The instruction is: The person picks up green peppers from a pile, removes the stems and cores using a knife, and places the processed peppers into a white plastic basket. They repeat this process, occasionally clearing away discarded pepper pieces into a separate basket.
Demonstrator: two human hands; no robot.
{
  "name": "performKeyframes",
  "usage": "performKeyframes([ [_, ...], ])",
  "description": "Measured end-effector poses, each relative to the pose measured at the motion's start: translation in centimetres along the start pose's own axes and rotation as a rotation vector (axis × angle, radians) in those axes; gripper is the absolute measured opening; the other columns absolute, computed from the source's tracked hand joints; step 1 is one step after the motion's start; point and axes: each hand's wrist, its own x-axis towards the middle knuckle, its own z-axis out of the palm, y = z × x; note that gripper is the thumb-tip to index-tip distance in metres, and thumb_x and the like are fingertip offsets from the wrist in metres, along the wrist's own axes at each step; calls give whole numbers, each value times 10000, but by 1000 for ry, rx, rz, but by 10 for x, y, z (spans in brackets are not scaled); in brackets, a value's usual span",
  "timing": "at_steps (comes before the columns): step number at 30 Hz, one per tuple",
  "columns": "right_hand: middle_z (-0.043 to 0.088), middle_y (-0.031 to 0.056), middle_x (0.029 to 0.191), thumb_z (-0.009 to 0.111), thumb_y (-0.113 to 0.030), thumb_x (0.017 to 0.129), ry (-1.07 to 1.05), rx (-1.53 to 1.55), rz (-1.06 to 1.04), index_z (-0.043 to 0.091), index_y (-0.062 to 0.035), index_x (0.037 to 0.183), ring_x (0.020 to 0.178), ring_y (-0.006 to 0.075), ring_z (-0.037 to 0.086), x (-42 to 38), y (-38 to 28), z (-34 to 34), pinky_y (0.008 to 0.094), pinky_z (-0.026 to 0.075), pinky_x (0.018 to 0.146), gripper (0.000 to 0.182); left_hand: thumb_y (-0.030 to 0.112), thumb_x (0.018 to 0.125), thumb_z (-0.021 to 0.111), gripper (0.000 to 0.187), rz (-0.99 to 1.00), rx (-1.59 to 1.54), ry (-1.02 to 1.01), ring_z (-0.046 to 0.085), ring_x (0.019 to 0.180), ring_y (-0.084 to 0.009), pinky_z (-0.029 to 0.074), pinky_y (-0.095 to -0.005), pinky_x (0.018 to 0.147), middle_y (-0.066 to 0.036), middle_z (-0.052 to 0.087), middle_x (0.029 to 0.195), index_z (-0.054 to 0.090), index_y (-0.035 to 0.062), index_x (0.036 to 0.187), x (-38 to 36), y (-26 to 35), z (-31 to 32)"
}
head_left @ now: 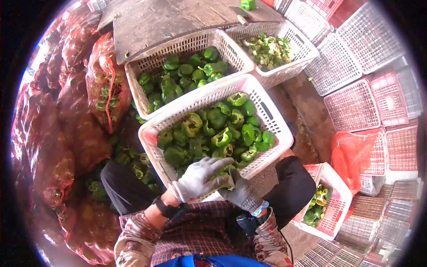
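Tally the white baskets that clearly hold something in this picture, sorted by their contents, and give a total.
Halved green peppers: 2, the near basket under the gloved hands and the one behind.
Pepper trimmings: 1.
Mixed green and yellow peppers: 1.
Total: 4

A second white basket (147, 71) of whole green peppers sat at twelve o'clock, with a third basket (307, 55) of chopped pepper scraps at one o'clock. Red mesh sacks (104, 84) bulging with peppers were heaped from nine to eleven o'clock. Stacked pink and white crates (356, 107) filled three o'clock, and a pink crate (338, 209) holding some peppers stood at four o'clock.
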Motion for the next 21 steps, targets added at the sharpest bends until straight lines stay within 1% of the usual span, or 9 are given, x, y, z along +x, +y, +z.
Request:
performKeyframes([
  [4, 649, 133, 1009, 756, -254, 772, -30, 273, -49, 454, -69, 1259, 939, 297, 646, -2, -7, -6, 394, 521, 775, 602, 446, 887, 603, 538, -134, -392, 39, 575, 1102, -350, 467, -388, 918, -178, 599, 1183, 532, 88, 1282, -6, -21, 23],
  [7, 656, 117, 968, 770, -269, 765, -6, 462, 29, 466, -63, 1219, 909, 273, 642, 0, -7, 7, 379, 520, 780, 583, 364, 861, 667, 438, -174, -400, 147, 651, 934, -284, 503, -354, 803, -150, 657, 1015, 596, 42, 1150, -4, -16, 30],
  [10, 642, 116, 954, 729, -250, 801, 183, 264, 30, 472, -64, 1205, 883, 264, 637, 6, 5, 23, 380, 514, 775, 513, 300, 862, 685, 307, -181, -267, 396, 621, 740, -187, 487, -322, 661, -123, 652, 836, 610, 17, 954, -1, -15, 42],
  [12, 629, 162, 1010, 685, -306, 844, 278, 318, -113, 460, -68, 1244, 894, 311, 637, 11, -9, 23, 407, 507, 786, 517, 296, 843, 700, 257, -313, -454, 482, 645, 719, -299, 501, -342, 639, -146, 647, 807, 631, 65, 932, 0, -15, 51],
  [14, 596, 177, 1091, 662, -293, 862, 328, 273, -35, 458, -22, 1263, 988, 314, 596, 11, -9, 31, 383, 488, 845, 525, 228, 822, 729, 227, -316, -405, 582, 603, 637, -216, 476, -307, 584, -132, 622, 726, 612, 38, 864, 4, -15, 55],
  [17, 590, 122, 993, 577, -390, 921, 454, 610, 202, 471, 2, 1232, 843, 225, 582, 5, -40, 41, 358, 490, 716, 511, 104, 811, 727, 164, -220, -228, 689, 561, 588, -102, 458, -261, 555, -96, 610, 668, 597, 10, 846, 12, -13, 52],
  [18, 586, 141, 1154, 552, -357, 952, 390, 540, 305, 400, 18, 1309, 939, 276, 606, -2, -6, 62, 353, 509, 748, 540, 96, 813, 724, 159, -183, -211, 700, 559, 589, -95, 457, -256, 556, -89, 611, 673, 598, 9, 854, 13, -11, 50],
  [20, 553, 46, 936, 540, -372, 956, 485, 998, 415, 499, -52, 1192, 756, 145, 530, 6, -20, 58, 290, 456, 621, 400, 79, 816, 717, 149, -104, -181, 719, 556, 592, -82, 456, -244, 558, -77, 615, 685, 599, 6, 871, 16, -8, 46],
  [21, 536, 8, 854, 540, -381, 955, 575, 1230, 470, 536, -80, 1144, 689, 95, 497, 10, -29, 52, 263, 434, 574, 356, 97, 825, 716, 169, -228, -492, 795, 557, 624, -74, 460, -242, 571, -49, 619, 713, 593, 9, 900, 17, -24, 65],
])
